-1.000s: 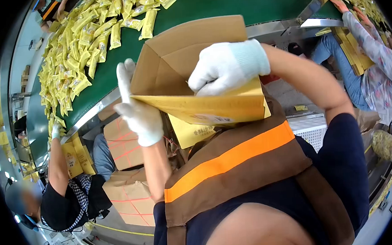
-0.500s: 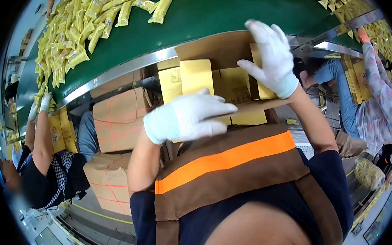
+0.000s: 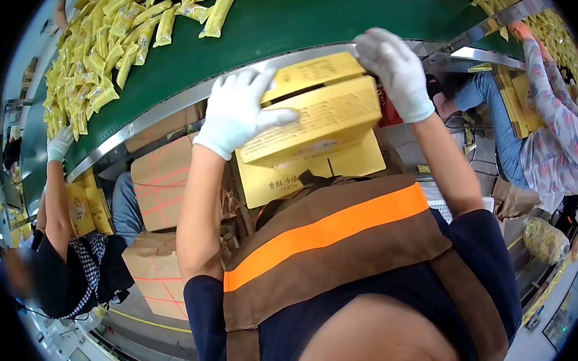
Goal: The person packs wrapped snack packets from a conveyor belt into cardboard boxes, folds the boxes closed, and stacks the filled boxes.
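Observation:
A yellow printed carton (image 3: pixel 321 115) is raised in front of my chest, its front face tilted toward me. Behind it, across a narrow dark gap, lies another yellow panel (image 3: pixel 315 68); whether it belongs to the same carton I cannot tell. My white-gloved left hand (image 3: pixel 242 110) grips the left end, thumb over the front face and fingers spread along the top. At the far right corner, my gloved right hand (image 3: pixel 396 74) has its fingers curled against the yellow cardboard, slightly blurred. Flat yellow cardboard with dark printing (image 3: pixel 282 181) shows underneath, close to my apron.
Yellow wrapped packets (image 3: pixel 106 53) are heaped on the green conveyor belt (image 3: pixel 292 21), which has a metal edge. Brown parcels tied with red string (image 3: pixel 163 181) stand at left. Co-workers sit on both sides, one with a gloved hand (image 3: pixel 60 143) near the packets.
My left hand has moved up and left onto the yellow carton, which now appears tilted between my hands. The brown cardboard flap behind it is no longer in sight. My right hand's fingers have curled inward.

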Tool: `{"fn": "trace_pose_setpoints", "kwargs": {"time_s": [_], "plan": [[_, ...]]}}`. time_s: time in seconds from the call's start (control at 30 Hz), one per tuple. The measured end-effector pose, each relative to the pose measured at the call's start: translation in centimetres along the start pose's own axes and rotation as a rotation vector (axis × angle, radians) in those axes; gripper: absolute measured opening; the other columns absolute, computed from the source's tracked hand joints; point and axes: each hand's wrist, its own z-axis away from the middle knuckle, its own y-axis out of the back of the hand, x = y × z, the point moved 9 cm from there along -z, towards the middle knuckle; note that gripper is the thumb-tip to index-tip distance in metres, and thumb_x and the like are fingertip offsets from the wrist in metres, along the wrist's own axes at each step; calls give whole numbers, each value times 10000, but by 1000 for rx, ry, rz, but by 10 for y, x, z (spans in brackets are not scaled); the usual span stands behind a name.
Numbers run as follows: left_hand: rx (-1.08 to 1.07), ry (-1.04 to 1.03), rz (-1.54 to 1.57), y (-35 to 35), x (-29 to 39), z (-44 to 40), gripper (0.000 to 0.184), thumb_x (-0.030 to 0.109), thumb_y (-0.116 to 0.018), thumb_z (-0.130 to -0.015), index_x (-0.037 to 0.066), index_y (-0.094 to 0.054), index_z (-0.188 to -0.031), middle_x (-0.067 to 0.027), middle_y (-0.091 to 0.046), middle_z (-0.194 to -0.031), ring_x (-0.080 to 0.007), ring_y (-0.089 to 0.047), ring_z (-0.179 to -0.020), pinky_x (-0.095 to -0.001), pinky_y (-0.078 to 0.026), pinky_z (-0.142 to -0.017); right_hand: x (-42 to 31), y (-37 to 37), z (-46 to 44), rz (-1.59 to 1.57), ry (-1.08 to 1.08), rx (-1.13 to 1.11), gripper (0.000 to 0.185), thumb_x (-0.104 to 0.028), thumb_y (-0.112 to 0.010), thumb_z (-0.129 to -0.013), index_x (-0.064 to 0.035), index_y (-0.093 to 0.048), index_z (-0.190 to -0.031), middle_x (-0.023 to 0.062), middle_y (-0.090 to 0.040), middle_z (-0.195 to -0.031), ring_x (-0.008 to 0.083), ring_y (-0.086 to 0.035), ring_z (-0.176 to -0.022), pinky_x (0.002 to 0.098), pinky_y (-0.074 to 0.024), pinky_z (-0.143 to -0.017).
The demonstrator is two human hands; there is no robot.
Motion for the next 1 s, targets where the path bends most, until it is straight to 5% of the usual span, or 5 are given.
{"fn": "trace_pose_setpoints", "kwargs": {"time_s": [0.2, 0.4, 0.8, 0.97, 1.0], "plan": [[242, -178, 170, 22, 9, 35, 608, 476, -610, -850, 69, -582, -1302, -177, -593, -1142, -365, -552, -1020, -436, -429, -919, 196, 69, 97, -17, -702, 44, 498, -387, -517, -1007, -35, -513, -1359, 85, -593, -1289, 160, -598, -1086, 309, -488, -920], [625, 40, 547, 26, -14, 87, 511, 357, -333, -1039, -25, -611, -1234, -205, -609, -1176, -329, -573, -1102, -410, -435, -977, 28, -61, 98, -634, -434, -464, 843, -433, -765, -823, -15, -382, -1446, 111, -554, -1360, 218, -582, -1193, 357, -500, -982], [44, 377, 855, -283, -87, 133, 735, 440, -593, -854, 78, -416, -1468, -162, -348, -1534, -363, -294, -1432, -633, -235, -1115, 24, -173, 100, 1319, 28, -1098, 825, -408, -773, -681, 8, -430, -1306, 198, -596, -1099, 360, -652, -960, 430, -542, -843], [5, 391, 780, -199, -96, 131, 444, 231, -539, -931, 134, -547, -1365, -115, -618, -1289, -297, -610, -1164, -376, -497, -955, 61, -176, 121, 1506, 3, -1160, 723, -334, -752, -741, -3, -437, -1302, 189, -583, -1134, 336, -641, -1007, 427, -542, -824], [101, 802, 1098, -157, -93, 131, 480, 257, -531, -972, 101, -480, -1423, -97, -628, -1252, -208, -637, -1044, -309, -524, -832, 70, -176, 124, 1512, -2, -1179, 720, -325, -750, -743, -4, -435, -1306, 191, -584, -1130, 339, -640, -1005, 426, -541, -823]]}}
